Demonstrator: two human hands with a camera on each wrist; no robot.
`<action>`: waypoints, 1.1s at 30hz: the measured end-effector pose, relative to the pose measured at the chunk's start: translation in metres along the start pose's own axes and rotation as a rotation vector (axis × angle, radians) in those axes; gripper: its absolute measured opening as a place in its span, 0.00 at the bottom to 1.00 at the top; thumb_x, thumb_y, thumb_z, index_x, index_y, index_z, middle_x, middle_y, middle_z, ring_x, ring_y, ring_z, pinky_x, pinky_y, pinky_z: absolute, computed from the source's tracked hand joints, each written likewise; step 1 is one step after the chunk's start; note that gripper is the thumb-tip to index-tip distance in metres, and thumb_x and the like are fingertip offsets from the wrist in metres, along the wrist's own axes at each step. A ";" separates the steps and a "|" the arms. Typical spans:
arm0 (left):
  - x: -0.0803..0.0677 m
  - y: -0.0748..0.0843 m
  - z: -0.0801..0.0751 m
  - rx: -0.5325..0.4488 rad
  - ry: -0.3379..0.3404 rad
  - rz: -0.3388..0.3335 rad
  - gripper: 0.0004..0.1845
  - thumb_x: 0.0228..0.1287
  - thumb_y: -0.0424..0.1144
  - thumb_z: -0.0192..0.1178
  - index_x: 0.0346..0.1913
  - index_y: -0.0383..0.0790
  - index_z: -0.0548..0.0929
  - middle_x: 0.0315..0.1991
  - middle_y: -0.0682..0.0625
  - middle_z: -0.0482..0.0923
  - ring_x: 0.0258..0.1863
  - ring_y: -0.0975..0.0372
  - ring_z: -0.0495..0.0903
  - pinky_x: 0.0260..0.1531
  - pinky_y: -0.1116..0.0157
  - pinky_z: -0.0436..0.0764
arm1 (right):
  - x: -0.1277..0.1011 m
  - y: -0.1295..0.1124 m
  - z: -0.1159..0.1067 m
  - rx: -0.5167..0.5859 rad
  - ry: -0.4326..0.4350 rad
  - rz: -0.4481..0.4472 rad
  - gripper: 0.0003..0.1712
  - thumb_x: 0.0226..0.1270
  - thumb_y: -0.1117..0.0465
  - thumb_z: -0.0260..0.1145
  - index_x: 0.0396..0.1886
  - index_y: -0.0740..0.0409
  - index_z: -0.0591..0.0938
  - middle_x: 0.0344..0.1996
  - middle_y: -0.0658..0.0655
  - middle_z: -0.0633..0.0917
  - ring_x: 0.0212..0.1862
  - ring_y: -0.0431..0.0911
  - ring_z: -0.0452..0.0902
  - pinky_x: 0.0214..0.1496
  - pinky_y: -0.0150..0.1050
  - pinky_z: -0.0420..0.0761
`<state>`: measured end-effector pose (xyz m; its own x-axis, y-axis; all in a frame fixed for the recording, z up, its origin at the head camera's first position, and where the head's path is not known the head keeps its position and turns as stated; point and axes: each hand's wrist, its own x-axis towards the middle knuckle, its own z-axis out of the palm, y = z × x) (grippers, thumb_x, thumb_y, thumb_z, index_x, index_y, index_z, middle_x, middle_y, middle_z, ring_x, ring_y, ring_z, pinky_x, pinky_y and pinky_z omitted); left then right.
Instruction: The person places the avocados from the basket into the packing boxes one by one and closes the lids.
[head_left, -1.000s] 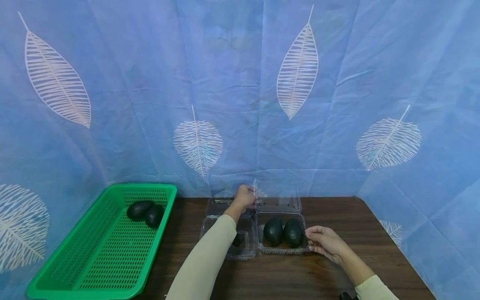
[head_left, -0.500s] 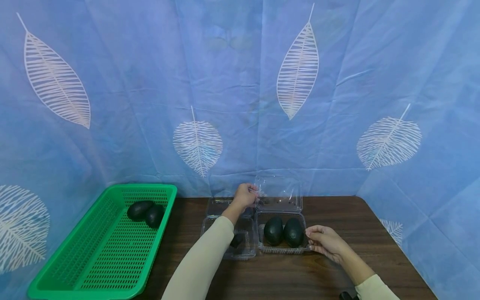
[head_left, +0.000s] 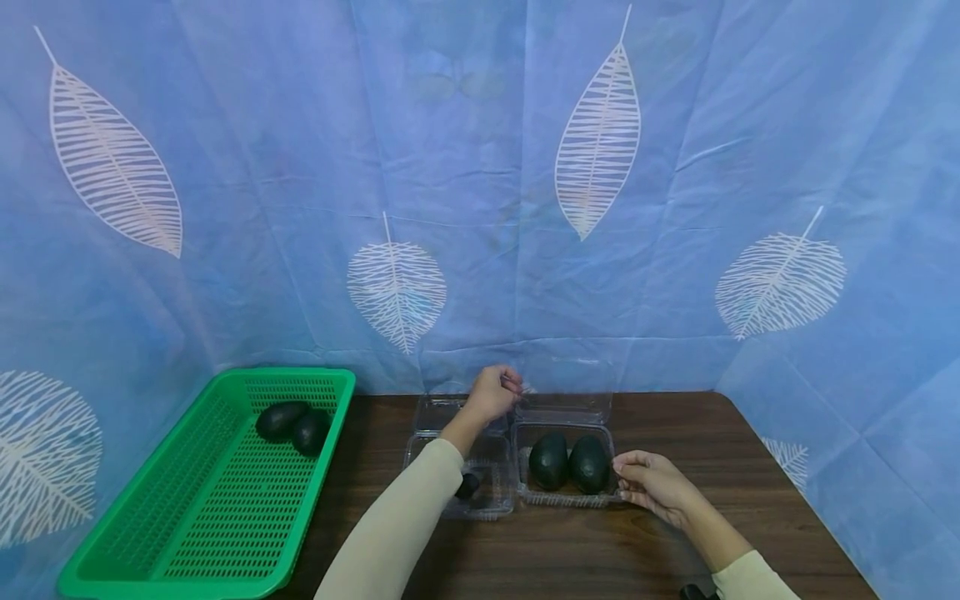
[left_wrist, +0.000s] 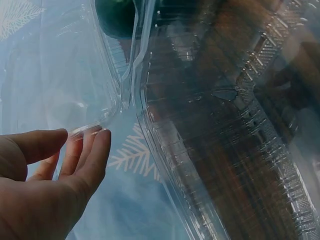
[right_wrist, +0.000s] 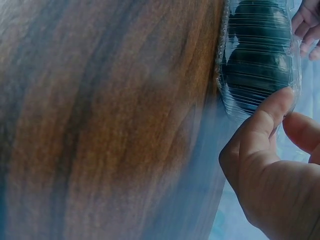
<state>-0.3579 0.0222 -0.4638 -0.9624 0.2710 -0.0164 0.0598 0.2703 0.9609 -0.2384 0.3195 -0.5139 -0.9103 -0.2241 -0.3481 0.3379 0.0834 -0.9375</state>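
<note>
- Far left, a green basket (head_left: 202, 492) sits at the tabletop's (head_left: 600, 550) left edge, two dark avocados (head_left: 292, 423) lying together in its far end.
- Moving in toward the centre, a clear clamshell box (head_left: 487, 487) lies open near the far edge, one small dark fruit (head_left: 467, 485) showing in its near half beside the cream sleeve (head_left: 397, 525).
- Above it, the left hand (head_left: 491, 392) is up at the far edge, fingertips (left_wrist: 97, 137) pinched on the corner of a clear lid (head_left: 566, 379); the left wrist view shows thumb and fingers closing on that thin plastic rim.
- That lid stands raised from its hinge, tilted over the second clamshell tray (head_left: 566, 496), which sits just right of the first box, the two touching or nearly so.
- Inside the tray, two avocados (head_left: 568, 461) rest side by side, touching, directly below and in front of the left hand.
- Right of them, the right hand (head_left: 651, 485) is at the tray's near right corner, thumb (right_wrist: 265, 120) pressed against the ribbed side wall, fingers curled round the rim, gripping it.
- The right wrist view puts both avocados just beyond the thumb, behind the plastic wall.
- Behind it all hangs a blue leaf-print curtain (head_left: 675, 167).
</note>
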 end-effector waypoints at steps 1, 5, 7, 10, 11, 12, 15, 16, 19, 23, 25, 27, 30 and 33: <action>-0.001 0.000 -0.001 0.015 -0.003 0.011 0.13 0.62 0.15 0.56 0.45 0.29 0.82 0.41 0.37 0.81 0.39 0.56 0.82 0.34 0.64 0.80 | 0.000 0.000 0.000 0.000 -0.001 -0.002 0.17 0.82 0.63 0.55 0.60 0.72 0.71 0.40 0.55 0.78 0.39 0.41 0.78 0.42 0.33 0.85; -0.004 0.001 -0.002 0.085 -0.011 0.052 0.11 0.62 0.17 0.58 0.45 0.29 0.83 0.41 0.38 0.83 0.38 0.58 0.81 0.39 0.62 0.83 | 0.000 0.000 0.001 -0.006 0.004 -0.003 0.16 0.82 0.63 0.54 0.59 0.72 0.71 0.40 0.55 0.78 0.39 0.41 0.78 0.42 0.33 0.85; -0.007 0.002 -0.003 0.121 -0.018 0.075 0.10 0.63 0.18 0.59 0.44 0.31 0.84 0.42 0.39 0.83 0.39 0.57 0.82 0.39 0.61 0.84 | 0.000 0.000 0.001 -0.014 0.005 -0.007 0.17 0.83 0.63 0.54 0.60 0.72 0.71 0.40 0.55 0.78 0.39 0.41 0.78 0.42 0.33 0.85; -0.012 0.002 -0.005 0.183 -0.027 0.115 0.10 0.65 0.20 0.59 0.44 0.33 0.84 0.44 0.41 0.83 0.41 0.56 0.83 0.39 0.60 0.85 | 0.000 0.001 0.001 -0.025 0.017 -0.003 0.17 0.83 0.62 0.54 0.60 0.72 0.71 0.41 0.55 0.78 0.39 0.42 0.77 0.42 0.34 0.85; -0.014 0.002 -0.005 0.200 -0.032 0.129 0.09 0.66 0.20 0.59 0.45 0.33 0.84 0.44 0.41 0.83 0.43 0.55 0.83 0.39 0.60 0.85 | 0.000 0.001 0.001 -0.027 0.021 0.000 0.17 0.83 0.62 0.54 0.60 0.72 0.72 0.41 0.55 0.78 0.39 0.42 0.77 0.42 0.34 0.85; -0.016 0.003 -0.006 0.212 -0.040 0.142 0.09 0.67 0.21 0.59 0.46 0.32 0.84 0.46 0.41 0.83 0.44 0.55 0.84 0.40 0.60 0.85 | 0.000 0.001 0.002 -0.033 0.024 0.000 0.17 0.83 0.62 0.54 0.60 0.72 0.72 0.41 0.55 0.78 0.40 0.42 0.77 0.43 0.35 0.85; -0.021 0.002 -0.007 0.231 -0.063 0.171 0.10 0.69 0.22 0.59 0.49 0.31 0.83 0.48 0.41 0.83 0.46 0.54 0.84 0.42 0.59 0.86 | 0.000 0.001 0.002 -0.035 0.035 0.008 0.17 0.83 0.62 0.54 0.60 0.72 0.72 0.41 0.56 0.78 0.40 0.42 0.77 0.43 0.35 0.86; -0.022 0.002 -0.008 0.236 -0.067 0.177 0.10 0.70 0.23 0.59 0.50 0.32 0.83 0.49 0.41 0.83 0.47 0.55 0.84 0.43 0.59 0.85 | 0.000 0.001 0.002 -0.034 0.033 0.006 0.17 0.83 0.62 0.54 0.60 0.72 0.72 0.41 0.56 0.78 0.40 0.42 0.77 0.42 0.35 0.86; -0.026 0.000 -0.009 0.236 -0.080 0.196 0.10 0.71 0.24 0.58 0.51 0.31 0.84 0.49 0.41 0.83 0.46 0.56 0.83 0.43 0.60 0.85 | -0.001 0.001 0.002 -0.022 0.029 0.007 0.17 0.83 0.62 0.54 0.59 0.72 0.72 0.40 0.55 0.78 0.39 0.42 0.77 0.42 0.34 0.85; -0.030 -0.005 -0.009 0.263 -0.076 0.223 0.11 0.71 0.24 0.59 0.53 0.32 0.84 0.47 0.44 0.83 0.46 0.57 0.83 0.45 0.60 0.85 | 0.000 0.002 0.002 -0.015 0.024 0.009 0.16 0.83 0.63 0.54 0.59 0.71 0.72 0.38 0.54 0.78 0.38 0.41 0.77 0.42 0.34 0.85; -0.032 -0.008 -0.009 0.276 -0.077 0.232 0.10 0.71 0.25 0.61 0.52 0.35 0.85 0.47 0.45 0.84 0.47 0.57 0.84 0.46 0.61 0.85 | 0.000 0.002 0.002 -0.013 0.031 0.015 0.15 0.83 0.63 0.53 0.59 0.70 0.72 0.38 0.54 0.78 0.37 0.41 0.77 0.42 0.34 0.85; -0.034 -0.010 -0.010 0.285 -0.082 0.237 0.10 0.71 0.26 0.61 0.50 0.39 0.85 0.47 0.47 0.84 0.48 0.58 0.84 0.47 0.61 0.85 | 0.000 0.003 0.002 -0.012 0.033 0.015 0.15 0.83 0.63 0.53 0.59 0.70 0.72 0.38 0.54 0.78 0.37 0.41 0.77 0.42 0.35 0.85; -0.038 -0.012 -0.011 0.288 -0.109 0.238 0.10 0.72 0.27 0.61 0.48 0.45 0.85 0.48 0.49 0.84 0.50 0.59 0.85 0.48 0.63 0.85 | 0.000 0.004 0.002 -0.002 0.027 0.019 0.15 0.84 0.63 0.52 0.59 0.70 0.72 0.37 0.54 0.79 0.37 0.41 0.78 0.42 0.35 0.85; -0.042 -0.013 -0.013 0.293 -0.142 0.244 0.13 0.72 0.25 0.59 0.48 0.46 0.85 0.50 0.50 0.84 0.51 0.59 0.85 0.47 0.65 0.85 | -0.001 0.004 0.001 0.012 0.010 0.026 0.16 0.84 0.62 0.52 0.59 0.70 0.72 0.37 0.54 0.79 0.37 0.40 0.78 0.43 0.34 0.86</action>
<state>-0.3216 -0.0045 -0.4716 -0.8658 0.4791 0.1444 0.3745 0.4290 0.8221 -0.2364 0.3191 -0.5170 -0.9036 -0.2126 -0.3719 0.3638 0.0775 -0.9282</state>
